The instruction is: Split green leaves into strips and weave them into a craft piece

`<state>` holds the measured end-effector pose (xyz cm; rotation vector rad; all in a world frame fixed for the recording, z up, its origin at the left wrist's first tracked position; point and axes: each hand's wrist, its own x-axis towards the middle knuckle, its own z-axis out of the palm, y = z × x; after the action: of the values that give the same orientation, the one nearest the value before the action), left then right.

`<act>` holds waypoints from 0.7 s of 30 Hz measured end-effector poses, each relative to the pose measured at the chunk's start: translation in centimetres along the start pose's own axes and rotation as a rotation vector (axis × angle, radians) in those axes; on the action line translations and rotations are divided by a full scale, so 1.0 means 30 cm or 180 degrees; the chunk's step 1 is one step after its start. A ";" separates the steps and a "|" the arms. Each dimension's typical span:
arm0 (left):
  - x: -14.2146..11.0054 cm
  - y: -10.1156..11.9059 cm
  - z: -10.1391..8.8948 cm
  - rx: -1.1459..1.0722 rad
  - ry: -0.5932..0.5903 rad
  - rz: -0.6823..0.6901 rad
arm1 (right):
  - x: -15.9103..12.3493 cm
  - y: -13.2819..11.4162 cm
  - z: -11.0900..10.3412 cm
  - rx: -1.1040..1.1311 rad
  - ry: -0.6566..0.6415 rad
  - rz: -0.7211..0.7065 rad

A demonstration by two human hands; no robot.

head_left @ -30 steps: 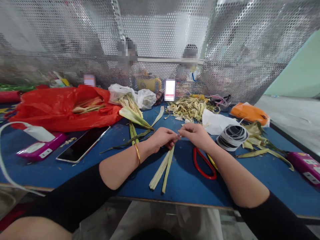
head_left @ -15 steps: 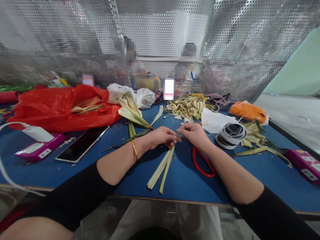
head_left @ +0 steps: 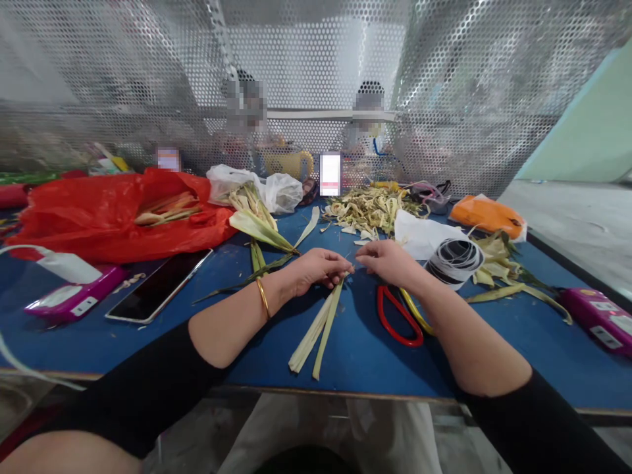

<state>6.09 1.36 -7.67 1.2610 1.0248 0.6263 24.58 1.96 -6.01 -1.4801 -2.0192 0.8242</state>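
Note:
My left hand point(head_left: 320, 268), with a gold bangle at the wrist, is closed in a pinch on the upper end of two pale corn husk strips point(head_left: 316, 329). Their lower ends fan out toward the table's front edge. Just to the right, my right hand point(head_left: 388, 261) has its thumb and fingertips pressed together, a small gap away from the left fingertips. Whatever is in that pinch, if anything, is too small to make out. Below the right hand lie scissors with a red and yellow handle point(head_left: 396, 324); the hand and forearm partly cover them.
Husk leaves point(head_left: 261, 230) and a red plastic bag point(head_left: 83, 210) are at left, near a phone point(head_left: 160, 286) and a purple power strip point(head_left: 79, 293). Husk scraps point(head_left: 372, 210) lie behind my hands. Rightward are a ribbon roll point(head_left: 451, 263), an orange packet point(head_left: 486, 216) and another power strip point(head_left: 602, 319).
My right hand has drawn slightly away from the left fingertips, widening the gap. The yellow handle loop now shows beside the red one. The view has shifted slightly.

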 end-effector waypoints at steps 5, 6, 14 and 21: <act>0.009 0.002 -0.006 -0.0206 0.0017 -0.0082 | -0.015 -0.009 0.004 0.0227 -0.0491 0.0049; 0.010 0.002 -0.007 -0.0211 -0.0004 -0.0073 | -0.015 -0.010 0.016 0.0191 -0.0466 0.0043; 0.005 0.009 -0.006 -0.0308 0.0017 -0.0077 | -0.012 -0.017 0.047 0.0214 -0.0437 0.0212; 0.006 0.006 -0.002 -0.0237 0.0425 -0.0034 | -0.021 -0.029 -0.005 0.0356 -0.0455 -0.0024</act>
<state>6.16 1.58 -7.55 1.1601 1.1072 0.7417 24.28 1.19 -5.32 -1.3856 -2.0427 1.0490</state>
